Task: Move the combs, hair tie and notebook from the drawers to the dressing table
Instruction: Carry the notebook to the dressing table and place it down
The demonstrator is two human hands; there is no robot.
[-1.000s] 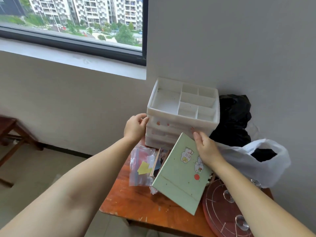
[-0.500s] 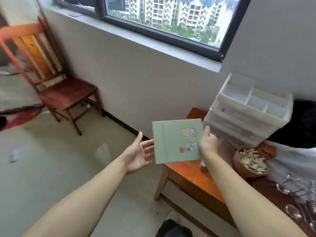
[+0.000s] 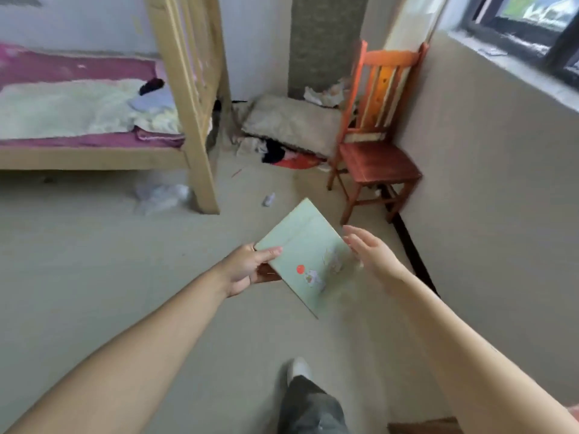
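Note:
A pale green notebook (image 3: 305, 256) with cartoon stickers and a red dot hangs tilted over the floor in the middle of the head view. My left hand (image 3: 247, 269) grips its left edge, thumb on the cover and fingers underneath. Just off the notebook's right edge, my right hand (image 3: 368, 250) is blurred, its fingers spread and holding nothing. The white drawers, the combs, the hair tie and the dressing table are out of view.
A wooden bunk bed (image 3: 188, 98) with pink bedding stands at the left. An orange-red wooden chair (image 3: 376, 145) stands against the right wall under a window (image 3: 532, 17). Clothes and a cushion (image 3: 288, 130) lie on the floor between them. My leg and shoe (image 3: 300, 389) are below.
The view has swung left from the drawers and small table to the room. The notebook has passed from my right hand to my left, and my right hand has let go.

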